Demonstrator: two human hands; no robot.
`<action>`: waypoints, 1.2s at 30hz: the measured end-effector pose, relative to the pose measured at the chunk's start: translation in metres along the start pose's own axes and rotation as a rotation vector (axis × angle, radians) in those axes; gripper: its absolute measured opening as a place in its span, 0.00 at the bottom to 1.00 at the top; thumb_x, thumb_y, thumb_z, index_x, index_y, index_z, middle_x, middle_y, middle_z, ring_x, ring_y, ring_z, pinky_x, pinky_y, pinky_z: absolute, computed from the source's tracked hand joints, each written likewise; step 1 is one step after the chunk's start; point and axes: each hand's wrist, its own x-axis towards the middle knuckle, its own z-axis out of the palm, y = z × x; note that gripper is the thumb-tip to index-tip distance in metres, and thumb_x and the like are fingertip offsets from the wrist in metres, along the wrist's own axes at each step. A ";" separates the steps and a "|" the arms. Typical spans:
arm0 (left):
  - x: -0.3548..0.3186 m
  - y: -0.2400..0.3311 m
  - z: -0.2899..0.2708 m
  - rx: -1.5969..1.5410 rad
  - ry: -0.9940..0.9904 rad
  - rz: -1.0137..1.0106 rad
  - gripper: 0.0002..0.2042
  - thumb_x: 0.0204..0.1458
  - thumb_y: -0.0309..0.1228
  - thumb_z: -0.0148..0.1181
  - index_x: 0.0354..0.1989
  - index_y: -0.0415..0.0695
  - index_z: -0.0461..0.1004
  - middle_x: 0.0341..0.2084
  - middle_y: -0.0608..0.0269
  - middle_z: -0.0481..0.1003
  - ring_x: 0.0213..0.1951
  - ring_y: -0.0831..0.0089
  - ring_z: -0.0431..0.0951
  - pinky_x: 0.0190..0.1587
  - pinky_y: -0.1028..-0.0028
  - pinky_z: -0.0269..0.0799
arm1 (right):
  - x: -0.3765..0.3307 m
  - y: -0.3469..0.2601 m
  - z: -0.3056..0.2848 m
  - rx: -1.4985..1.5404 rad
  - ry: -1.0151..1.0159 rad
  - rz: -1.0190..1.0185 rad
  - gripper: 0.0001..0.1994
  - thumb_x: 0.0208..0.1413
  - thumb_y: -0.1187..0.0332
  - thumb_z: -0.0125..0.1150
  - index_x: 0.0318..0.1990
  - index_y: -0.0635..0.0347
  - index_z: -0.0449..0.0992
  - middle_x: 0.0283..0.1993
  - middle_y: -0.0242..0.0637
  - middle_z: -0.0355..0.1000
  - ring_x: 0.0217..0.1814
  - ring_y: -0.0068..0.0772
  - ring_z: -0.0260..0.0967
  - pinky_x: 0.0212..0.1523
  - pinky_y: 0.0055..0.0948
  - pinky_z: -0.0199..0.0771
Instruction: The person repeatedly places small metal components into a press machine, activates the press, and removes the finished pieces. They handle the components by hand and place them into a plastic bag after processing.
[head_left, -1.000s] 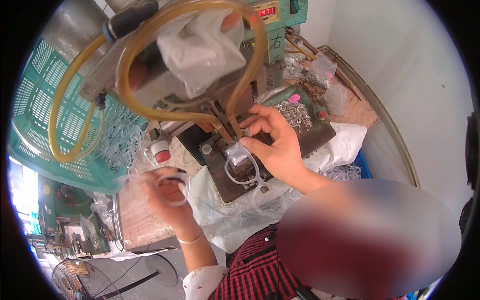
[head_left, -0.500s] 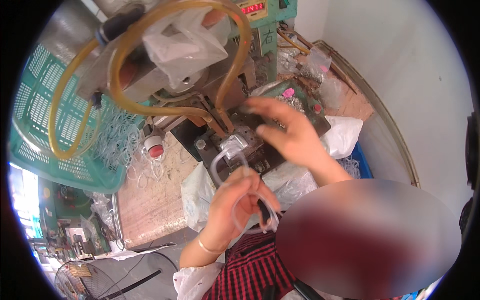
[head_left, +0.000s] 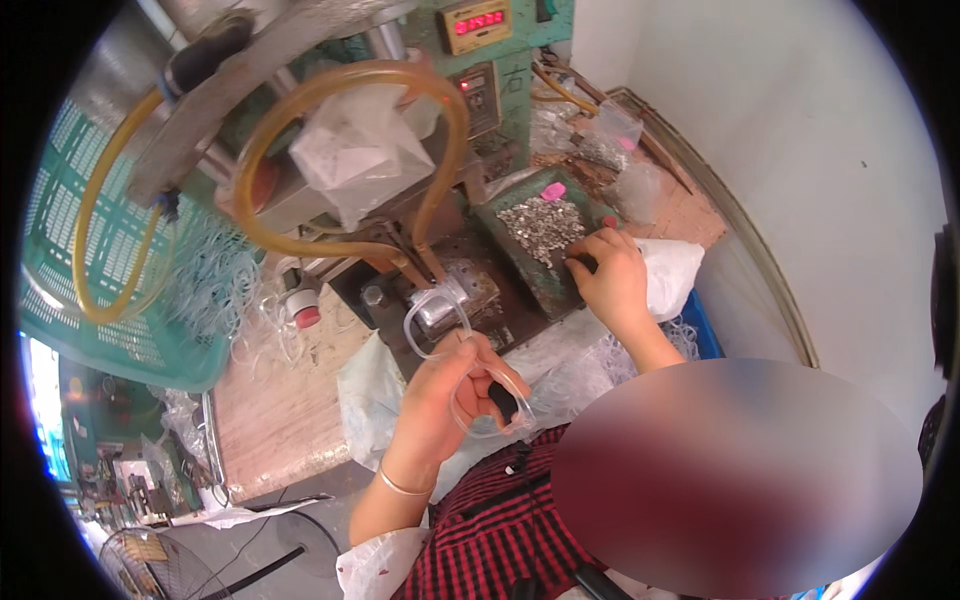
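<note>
My left hand (head_left: 452,388) grips a clear plastic tube loop (head_left: 463,420). A small black piece (head_left: 502,400) shows among its fingers; what it is I cannot tell. Ahead of that hand, a clear tube (head_left: 411,333) curves up to the metal fixture (head_left: 440,300) of the press, below the yellowish hose ends. My right hand (head_left: 613,275) is at the right edge of a green tray (head_left: 490,213) with many small silvery metal parts (head_left: 545,230). Its fingers are curled together, and whatever is between them is hidden.
The press's bag-covered block (head_left: 360,150) and thick yellowish hose (head_left: 455,130) rise above the fixture. On the left stand a green basket (head_left: 120,330) of clear tube loops and a red button (head_left: 306,316). White plastic bags (head_left: 672,270) and a blue bin (head_left: 708,325) lie right.
My right hand has moved right, from beside the press to the tray's edge. The bag-covered block and hose sit lower in the picture. My left hand still holds the tube loop.
</note>
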 end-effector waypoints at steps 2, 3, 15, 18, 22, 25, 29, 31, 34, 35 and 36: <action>-0.013 -0.013 -0.019 0.025 -0.042 0.012 0.31 0.66 0.58 0.40 0.49 0.36 0.68 0.38 0.40 0.78 0.34 0.56 0.82 0.33 0.64 0.81 | 0.001 -0.002 0.011 -0.081 0.037 -0.031 0.06 0.42 0.71 0.71 0.28 0.58 0.81 0.35 0.40 0.74 0.47 0.48 0.71 0.48 0.42 0.73; -0.026 -0.023 -0.032 0.014 -0.115 0.049 0.30 0.65 0.56 0.44 0.51 0.35 0.69 0.39 0.42 0.79 0.37 0.55 0.82 0.35 0.63 0.80 | 0.001 0.000 0.018 -0.105 0.032 -0.042 0.06 0.41 0.71 0.71 0.27 0.59 0.79 0.34 0.41 0.74 0.45 0.48 0.72 0.47 0.43 0.73; -0.046 0.108 -0.215 1.901 1.394 0.840 0.02 0.44 0.28 0.70 0.27 0.49 0.84 0.32 0.66 0.79 0.39 0.59 0.73 0.44 0.61 0.69 | 0.007 -0.021 0.015 0.196 0.155 -0.105 0.07 0.52 0.76 0.65 0.39 0.61 0.80 0.37 0.44 0.78 0.40 0.45 0.76 0.45 0.36 0.75; -0.018 0.097 -0.282 2.034 1.482 0.526 0.05 0.42 0.31 0.71 0.28 0.49 0.85 0.32 0.60 0.78 0.40 0.57 0.74 0.46 0.60 0.70 | 0.007 -0.036 0.014 0.358 0.095 0.107 0.08 0.50 0.77 0.65 0.39 0.61 0.80 0.37 0.43 0.78 0.40 0.45 0.76 0.45 0.36 0.75; 0.002 0.058 -0.312 2.095 1.422 0.433 0.07 0.42 0.32 0.72 0.30 0.46 0.85 0.32 0.56 0.77 0.37 0.57 0.74 0.44 0.58 0.70 | -0.006 -0.005 0.000 0.221 0.128 0.111 0.06 0.49 0.78 0.66 0.36 0.60 0.81 0.36 0.41 0.78 0.39 0.43 0.75 0.42 0.36 0.74; -0.011 0.041 -0.293 1.851 1.384 0.483 0.07 0.44 0.33 0.71 0.30 0.45 0.85 0.31 0.54 0.76 0.36 0.56 0.75 0.42 0.60 0.72 | -0.024 0.013 -0.024 0.098 0.224 0.082 0.05 0.49 0.78 0.66 0.35 0.61 0.81 0.35 0.41 0.78 0.39 0.43 0.75 0.42 0.36 0.73; -0.051 0.034 -0.253 1.179 1.324 0.806 0.08 0.57 0.31 0.65 0.34 0.38 0.80 0.26 0.67 0.74 0.24 0.74 0.71 0.29 0.73 0.68 | -0.042 0.029 -0.038 0.112 0.275 0.142 0.06 0.50 0.78 0.67 0.36 0.61 0.82 0.37 0.40 0.79 0.42 0.42 0.76 0.46 0.34 0.73; -0.063 0.039 -0.222 0.774 1.206 0.874 0.08 0.61 0.31 0.61 0.38 0.38 0.77 0.27 0.67 0.74 0.25 0.76 0.72 0.29 0.76 0.68 | -0.037 0.016 -0.040 0.237 0.227 0.188 0.06 0.49 0.78 0.68 0.36 0.60 0.83 0.38 0.39 0.80 0.43 0.40 0.76 0.48 0.33 0.74; -0.056 0.044 -0.180 0.537 0.973 0.953 0.08 0.63 0.30 0.58 0.42 0.38 0.74 0.29 0.65 0.75 0.27 0.76 0.74 0.30 0.78 0.71 | -0.012 -0.041 -0.043 0.432 0.052 -0.026 0.08 0.48 0.78 0.69 0.36 0.59 0.84 0.39 0.37 0.80 0.43 0.37 0.76 0.48 0.33 0.74; -0.048 0.047 -0.168 0.521 0.890 0.979 0.08 0.64 0.30 0.58 0.43 0.38 0.73 0.29 0.64 0.75 0.28 0.76 0.75 0.31 0.78 0.72 | 0.000 -0.057 -0.039 0.505 0.007 -0.099 0.08 0.48 0.78 0.69 0.37 0.58 0.83 0.39 0.37 0.80 0.42 0.36 0.76 0.48 0.33 0.74; -0.036 0.046 -0.163 0.494 0.939 0.966 0.08 0.65 0.30 0.56 0.45 0.39 0.74 0.31 0.63 0.76 0.29 0.75 0.77 0.31 0.79 0.74 | 0.012 -0.073 -0.033 0.578 -0.036 -0.174 0.09 0.48 0.78 0.69 0.38 0.58 0.83 0.38 0.37 0.80 0.41 0.36 0.76 0.47 0.33 0.74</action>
